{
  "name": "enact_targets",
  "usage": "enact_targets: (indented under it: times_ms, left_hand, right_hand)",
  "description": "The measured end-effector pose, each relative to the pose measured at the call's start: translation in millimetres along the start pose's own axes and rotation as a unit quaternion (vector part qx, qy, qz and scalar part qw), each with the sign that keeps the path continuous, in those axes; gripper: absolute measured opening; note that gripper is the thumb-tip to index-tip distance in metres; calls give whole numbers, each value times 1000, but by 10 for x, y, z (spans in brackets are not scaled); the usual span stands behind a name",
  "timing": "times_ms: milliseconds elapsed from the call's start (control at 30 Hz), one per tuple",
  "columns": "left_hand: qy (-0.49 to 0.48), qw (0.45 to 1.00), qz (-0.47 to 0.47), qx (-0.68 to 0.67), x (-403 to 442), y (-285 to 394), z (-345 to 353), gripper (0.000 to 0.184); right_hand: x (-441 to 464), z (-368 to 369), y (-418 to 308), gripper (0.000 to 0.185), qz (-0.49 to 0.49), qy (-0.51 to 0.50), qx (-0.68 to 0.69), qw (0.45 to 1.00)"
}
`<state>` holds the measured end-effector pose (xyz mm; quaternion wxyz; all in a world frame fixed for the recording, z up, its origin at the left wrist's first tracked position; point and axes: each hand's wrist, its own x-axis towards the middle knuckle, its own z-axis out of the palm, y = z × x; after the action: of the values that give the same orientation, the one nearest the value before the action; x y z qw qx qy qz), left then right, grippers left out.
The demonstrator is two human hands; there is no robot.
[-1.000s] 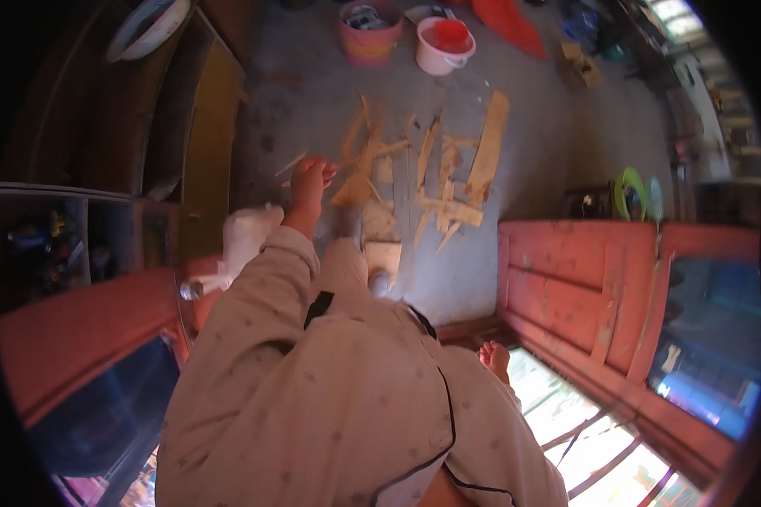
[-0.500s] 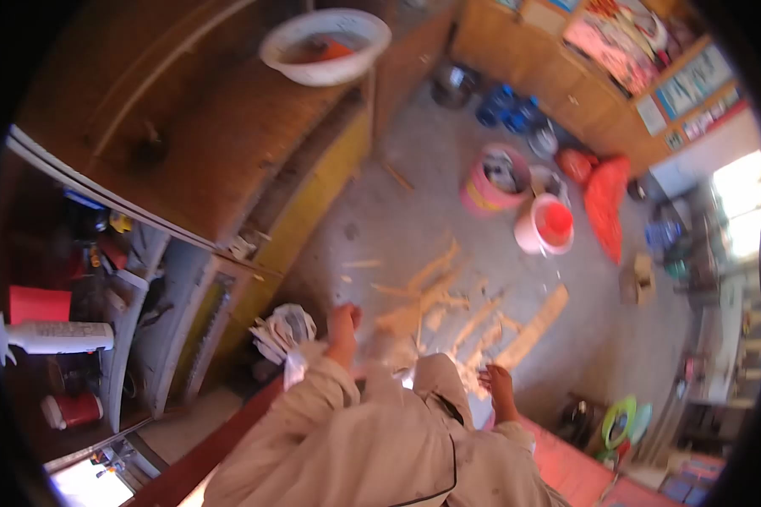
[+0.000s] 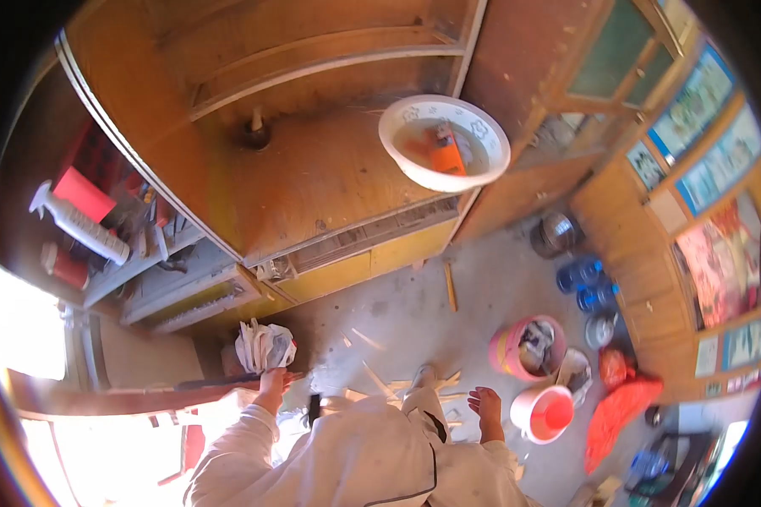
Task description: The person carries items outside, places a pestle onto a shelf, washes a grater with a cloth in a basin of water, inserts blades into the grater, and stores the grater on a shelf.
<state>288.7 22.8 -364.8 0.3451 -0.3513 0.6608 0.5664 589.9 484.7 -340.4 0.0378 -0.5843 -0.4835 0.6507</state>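
Observation:
My left hand (image 3: 276, 384) is low in the view, just below a white plastic bag (image 3: 265, 345), fingers apart and holding nothing. To the right, my right hand (image 3: 485, 405) hangs over the floor beside the pink-white bucket (image 3: 543, 414), its fingers spread and empty. Wood scraps (image 3: 382, 382) lie on the floor around my foot, partly hidden by my clothes. A white basin (image 3: 445, 143) with water and an orange object (image 3: 447, 154) in it stands on the wooden cabinet's shelf (image 3: 313, 182), ahead of me.
A pink tub (image 3: 528, 348) with dark cloth stands right of centre, near blue water bottles (image 3: 597, 296) and a red bag (image 3: 615, 414). At the left, a spray bottle (image 3: 80, 223) sits on a shelf. A wood stick (image 3: 451, 286) lies before the cabinet.
The view has swung left and up, bringing the cabinet and basin into the middle. The wood scraps now sit lower in view, mostly behind my body. Both hands remain empty.

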Motion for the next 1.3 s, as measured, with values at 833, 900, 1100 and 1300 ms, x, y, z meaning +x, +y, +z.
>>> enact_targets:
  times_ms: [833, 900, 1100, 1300]
  left_hand:
    - [389, 725, 556, 120, 1194, 5974, 1820, 69]
    - [341, 748, 557, 121, 1305, 6311, 1831, 65]
    - [390, 688, 519, 325, 1778, 6731, 1682, 38]
    - [320, 695, 620, 174, 1843, 6549, 1647, 43]
  right_hand:
    - [1048, 2091, -3306, 19, -173, -260, -166, 935]
    - [1133, 2201, -3374, 20, -150, -233, -151, 949]
    - [1186, 2560, -3777, 19, -108, -226, -158, 955]
    - [1619, 2673, -3749, 19, -124, -293, -241, 917]
